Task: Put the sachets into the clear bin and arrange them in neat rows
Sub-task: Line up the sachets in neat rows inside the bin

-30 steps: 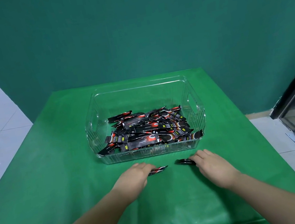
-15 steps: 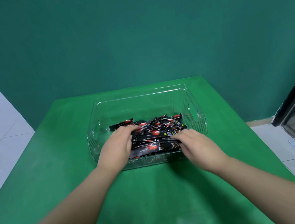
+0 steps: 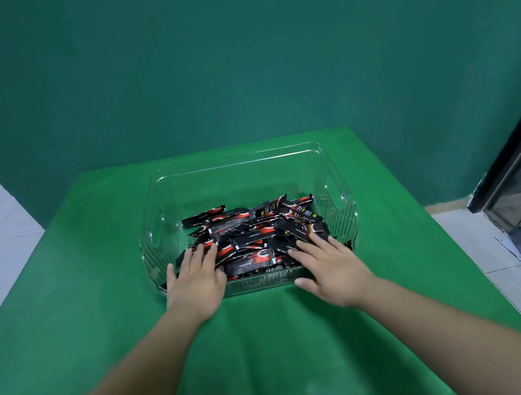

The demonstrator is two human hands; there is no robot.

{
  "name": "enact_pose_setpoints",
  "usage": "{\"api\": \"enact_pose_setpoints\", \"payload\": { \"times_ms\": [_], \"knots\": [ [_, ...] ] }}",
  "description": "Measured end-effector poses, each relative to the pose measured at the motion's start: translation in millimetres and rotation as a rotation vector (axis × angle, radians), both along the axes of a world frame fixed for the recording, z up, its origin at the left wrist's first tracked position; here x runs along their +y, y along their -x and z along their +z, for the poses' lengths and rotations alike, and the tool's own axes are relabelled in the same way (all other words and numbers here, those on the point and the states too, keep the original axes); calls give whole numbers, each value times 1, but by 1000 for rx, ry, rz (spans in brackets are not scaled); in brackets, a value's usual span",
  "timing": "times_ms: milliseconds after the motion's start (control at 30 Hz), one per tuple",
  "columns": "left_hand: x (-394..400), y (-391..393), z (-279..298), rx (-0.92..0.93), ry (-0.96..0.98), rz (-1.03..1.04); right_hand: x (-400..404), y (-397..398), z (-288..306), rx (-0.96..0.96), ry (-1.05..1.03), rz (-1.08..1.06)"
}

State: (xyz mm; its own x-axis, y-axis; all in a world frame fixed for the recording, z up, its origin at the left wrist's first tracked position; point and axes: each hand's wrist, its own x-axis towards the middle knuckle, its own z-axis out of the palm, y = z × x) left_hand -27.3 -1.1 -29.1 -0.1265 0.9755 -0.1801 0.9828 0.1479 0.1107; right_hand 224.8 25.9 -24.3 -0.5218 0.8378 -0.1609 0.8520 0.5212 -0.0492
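Sachets (image 3: 252, 237) under both flat hands.

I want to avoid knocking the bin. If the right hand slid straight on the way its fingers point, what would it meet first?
Probably more sachets: the right hand already lies flat on the pile, pointing up-left, well short of the clear bin far wall.

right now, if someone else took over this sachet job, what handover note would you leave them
Left hand: open, fingers flat on the sachets at the near left of the pile.
Right hand: open, fingers flat on the near right, thumb outside the front wall.
Clear bin: on the green table, sachets heaped toward its near half.
Done: no sachets visible outside the bin.
Left: they lie crossed and overlapping; sort them into neat rows.
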Motion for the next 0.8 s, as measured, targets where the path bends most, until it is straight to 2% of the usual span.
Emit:
{"api": "enact_pose_setpoints", "payload": {
  "times_ms": [233,400,667,800],
  "knots": [
    [-2,-2,5,-39,76,1,1,3,4,1,75,-14],
    [-22,-5,6,-60,111,-80,-19,-3,5,-6,98,9],
    [-74,-14,6,-52,47,-175,-76,-20,6,48,123,25],
    [-102,-19,8,-103,32,-243,-103,-30,7,76,128,16]
  ]
}}
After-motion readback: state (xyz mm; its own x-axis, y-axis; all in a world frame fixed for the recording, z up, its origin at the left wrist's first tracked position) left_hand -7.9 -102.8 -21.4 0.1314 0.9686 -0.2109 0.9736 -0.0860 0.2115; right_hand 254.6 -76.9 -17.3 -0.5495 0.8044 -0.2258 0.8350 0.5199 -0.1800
